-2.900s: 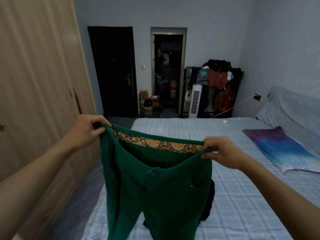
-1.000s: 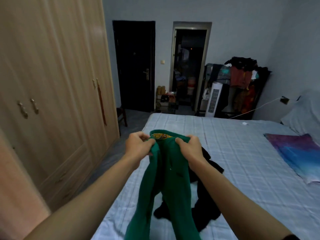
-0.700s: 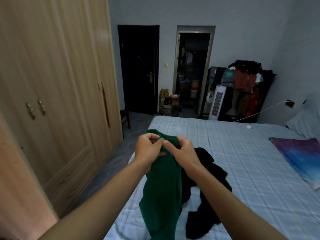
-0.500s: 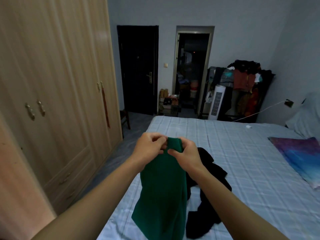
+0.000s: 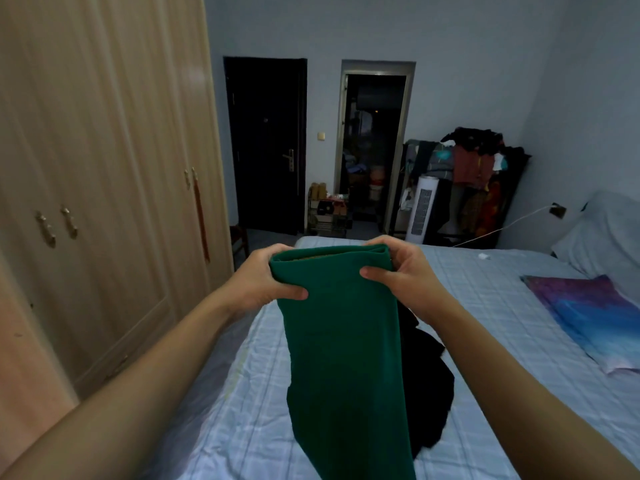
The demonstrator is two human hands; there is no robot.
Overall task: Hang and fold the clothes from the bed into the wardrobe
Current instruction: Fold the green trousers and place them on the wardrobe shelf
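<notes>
Firmly gripping the folded green trousers (image 5: 343, 341) above the bed (image 5: 485, 306).
My left hand (image 5: 266, 278) and right hand (image 5: 398, 271) pinch the top corners; open floor (image 5: 266, 235) runs between bed edge and wardrobe (image 5: 104, 202).

- Two bare hands: one left hand (image 5: 263, 280), one right hand (image 5: 403, 271).
- One dark green folded cloth garment (image 5: 343, 341).
- One black crumpled cloth garment (image 5: 429, 386).
- One bed (image 5: 485, 306) with a pale blue checked sheet.
- One tall light wooden wardrobe (image 5: 104, 150), with four small metal door handles (image 5: 69, 221) in view.
- Two doors in the far wall: one dark closed door (image 5: 266, 143), one open doorway (image 5: 375, 150).
- One white tower fan (image 5: 424, 209).
- One purple and blue rectangular pillow (image 5: 588, 313).
- One dark rack piled with clothes (image 5: 478, 168).
- One small low shelf unit (image 5: 327, 216).
</notes>
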